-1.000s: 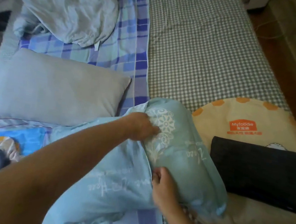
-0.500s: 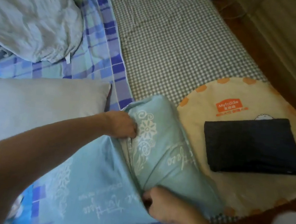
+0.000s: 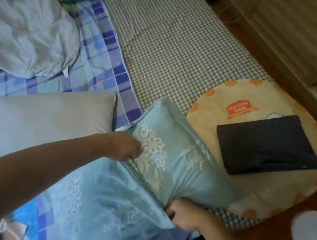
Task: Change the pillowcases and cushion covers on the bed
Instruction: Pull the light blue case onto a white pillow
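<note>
A: Head view, only one. Landmark is the teal pillow [image 3: 171, 160], lying on the bed [image 3: 180, 50] near its front edge. Hands?

B: Left hand [image 3: 125, 146] on the pillow's far-left side, fingers curled into the teal pillowcase [image 3: 90, 206] at the opening, pinching fabric. Right hand [image 3: 182, 213] at the pillow's near end, clenched on the same edge of cloth.

A: Step?

B: Looks like working the case along the pillow; which way, cannot tell. The slack part of the case trails to the pillow's left and front.

A: Doing it well?

B: My call: keep both grips at the opening, matched on opposite sides, move the cloth evenly so one corner doesn't bunch. Short tugs, not one long pull.

A: Anything else?

B: Grey pillow [image 3: 36, 122] just left of it, folded dark cloth [image 3: 266, 145] right of it on a round orange mat [image 3: 224, 99]. Crumpled pale bedding [image 3: 26, 33] well behind.
</note>
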